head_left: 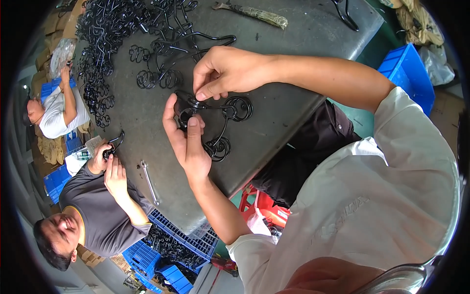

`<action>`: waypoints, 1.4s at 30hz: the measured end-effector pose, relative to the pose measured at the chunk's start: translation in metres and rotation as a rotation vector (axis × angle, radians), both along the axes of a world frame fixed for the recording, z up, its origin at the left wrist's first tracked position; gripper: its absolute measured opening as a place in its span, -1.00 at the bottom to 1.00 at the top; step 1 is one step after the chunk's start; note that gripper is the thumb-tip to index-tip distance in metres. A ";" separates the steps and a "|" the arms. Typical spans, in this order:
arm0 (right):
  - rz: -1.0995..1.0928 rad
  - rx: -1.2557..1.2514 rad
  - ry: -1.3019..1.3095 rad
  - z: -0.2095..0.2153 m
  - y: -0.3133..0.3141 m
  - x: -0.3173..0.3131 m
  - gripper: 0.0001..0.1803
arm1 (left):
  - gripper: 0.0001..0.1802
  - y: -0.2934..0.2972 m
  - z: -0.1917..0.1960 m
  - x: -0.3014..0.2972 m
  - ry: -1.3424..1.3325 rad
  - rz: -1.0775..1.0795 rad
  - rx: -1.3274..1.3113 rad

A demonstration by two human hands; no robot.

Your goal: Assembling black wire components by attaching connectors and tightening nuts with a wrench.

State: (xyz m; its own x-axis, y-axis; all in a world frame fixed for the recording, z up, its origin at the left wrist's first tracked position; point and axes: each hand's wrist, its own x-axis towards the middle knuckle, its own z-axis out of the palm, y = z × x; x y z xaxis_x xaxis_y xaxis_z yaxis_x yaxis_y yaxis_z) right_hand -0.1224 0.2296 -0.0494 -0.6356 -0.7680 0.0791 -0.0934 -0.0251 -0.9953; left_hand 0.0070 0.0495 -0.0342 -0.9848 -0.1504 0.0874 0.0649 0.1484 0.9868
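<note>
Your left hand [190, 139] and right hand [227, 71] pinch the glossy black coiled metal-wire piece [198, 104], likely stiff, slick, so hold its coils [197, 103].

The right grip [232, 71] and the left grip [192, 153] are covering part of the black coiled wire [196, 104] between them. Beyond both grips, the view's upper edge is cutting off a wire pile [115, 29] and, farther right, a black hook [351, 23]. Left of the grips, a co-worker's hands [116, 177] are partly hiding a small dark part [108, 154].
</note>
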 end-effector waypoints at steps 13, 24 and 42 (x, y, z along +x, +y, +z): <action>-0.006 0.008 0.048 -0.003 -0.002 0.000 -0.74 | -0.20 -0.011 -0.007 -0.001 -0.024 -0.080 0.134; -0.050 0.141 0.197 -0.003 -0.006 0.008 -0.50 | -0.42 0.001 -0.005 0.000 0.034 0.003 0.065; 0.001 0.125 0.186 0.002 0.000 0.001 -0.82 | -0.50 -0.007 -0.011 0.001 0.039 -0.045 0.051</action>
State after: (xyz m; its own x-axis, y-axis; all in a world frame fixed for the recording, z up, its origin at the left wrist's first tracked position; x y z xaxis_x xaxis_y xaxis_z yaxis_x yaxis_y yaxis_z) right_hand -0.1213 0.2297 -0.0469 -0.6185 -0.7795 0.0988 -0.2752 0.0972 -0.9564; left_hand 0.0084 0.0422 -0.0455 -0.9867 -0.1108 0.1188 0.1086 0.0943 0.9896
